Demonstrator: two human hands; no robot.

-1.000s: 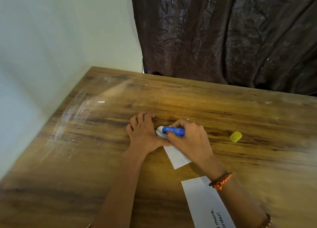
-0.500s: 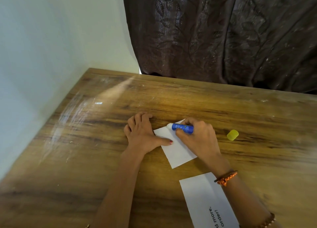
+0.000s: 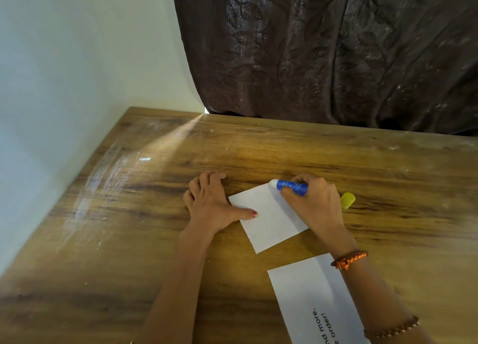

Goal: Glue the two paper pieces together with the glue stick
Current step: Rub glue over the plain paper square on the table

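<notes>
A small blank white paper piece point(image 3: 269, 218) lies on the wooden table point(image 3: 129, 240). My left hand point(image 3: 210, 205) rests flat beside it, its thumb pressing the paper's left edge. My right hand point(image 3: 314, 204) grips a blue glue stick point(image 3: 291, 187) lying almost level, with its white tip touching the paper's far corner. A second, longer white paper piece point(image 3: 310, 297) with black printed words lies nearer to me, partly under my right forearm.
The glue stick's yellow cap point(image 3: 347, 200) lies on the table just right of my right hand. A pale wall point(image 3: 64, 72) runs along the table's left edge. A dark patterned curtain point(image 3: 323, 54) hangs behind the far edge.
My right hand has slid the glue stick to the right along the paper's far edge, away from my left hand. More of the small paper now shows. My left hand has stayed put.
</notes>
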